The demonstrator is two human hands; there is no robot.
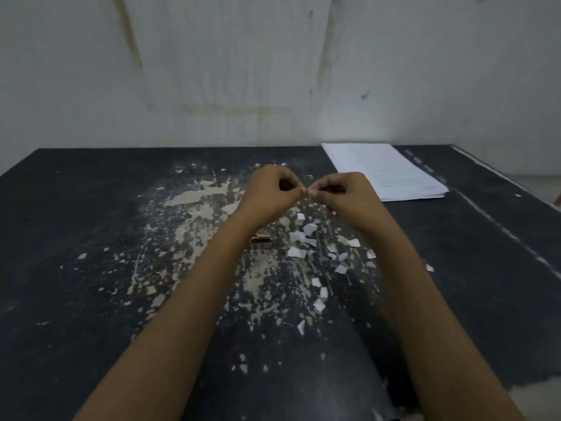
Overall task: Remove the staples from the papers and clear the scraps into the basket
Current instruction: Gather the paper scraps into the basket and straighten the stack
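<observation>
My left hand point(270, 192) and my right hand point(343, 194) are raised above the middle of the black table point(76, 238), fingertips pinched together and touching each other. Something tiny sits between the fingertips, too small to identify. Several white paper scraps point(306, 238) lie scattered on the table below and in front of my hands. A stack of white papers point(385, 171) lies flat at the back right. A small brownish object point(260, 240) shows partly beside my left forearm. No basket is in view.
The table's black surface is worn, with pale chipped patches point(197, 196) across its middle. A stained white wall point(273, 71) runs right behind the table. The table's right edge point(501, 174) slants toward the lower right.
</observation>
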